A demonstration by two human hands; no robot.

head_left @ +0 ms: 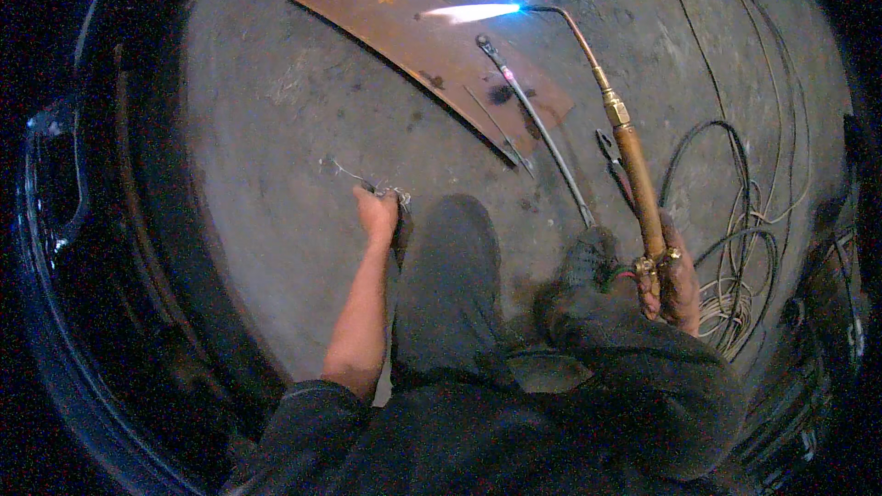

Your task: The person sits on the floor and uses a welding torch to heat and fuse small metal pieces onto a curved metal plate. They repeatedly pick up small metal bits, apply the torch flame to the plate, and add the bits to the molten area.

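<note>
My right hand (678, 285) is closed around the valve end of a brass gas torch (636, 165). A bright white-blue flame (473, 13) points left from its bent copper tip, above a rusty steel plate (386, 23). A long metal rod (547, 133) rests with its far end over the plate; a pinkish glowing spot shows near its knobbed head. Low over the floor, my left hand (375, 213) is closed, fingers partly hidden, on a small tangle of thin wire (401, 195), with one strand reaching out to the left.
Pliers (606, 147) with a reddish handle lie just left of the torch. A thin rod (496, 127) crosses the plate's near edge. Coiled hoses and cables (730, 308) spread over the floor (276, 129) at right. Dark curved metal (64, 312) stands at far left.
</note>
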